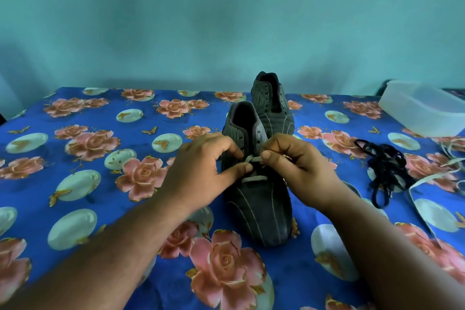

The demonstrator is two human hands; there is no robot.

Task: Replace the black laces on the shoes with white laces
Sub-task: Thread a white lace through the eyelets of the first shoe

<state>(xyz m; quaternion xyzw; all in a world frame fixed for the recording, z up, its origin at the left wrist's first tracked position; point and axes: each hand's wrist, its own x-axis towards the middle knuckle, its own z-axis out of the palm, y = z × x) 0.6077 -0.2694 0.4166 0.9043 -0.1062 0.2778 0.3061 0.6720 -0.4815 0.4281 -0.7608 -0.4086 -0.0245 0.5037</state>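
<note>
A: Report the nearest item and its condition.

B: The near shoe (pixel 260 205) is dark with thin pale stripes. It lies on the floral blue cloth (pixel 105 113), toe toward the person. A white lace (pixel 254 178) crosses its lower eyelets; the upper eyelets are unlaced.

A: State the grip.

B: The left hand (pixel 201 171) pinches the white lace between thumb and forefinger, above the crossing on the tongue. The right hand (pixel 297 163) has its fingers curled round the other part of the same lace, just beside the left fingertips. Both hands sit over the middle of the shoe, and the lace runs between them.

A: Continue outward.

B: The black laces (pixel 385 166) lie in a loose heap on the cloth, right of the right hand and apart from it. Further white lace (pixel 427 178) trails beside that heap toward the right edge. The far shoe (pixel 273 106) stands directly behind the near one, with bare eyelets. A translucent plastic container (pixel 422 108) sits at the far right. A teal wall (pixel 226 20) stands behind.
</note>
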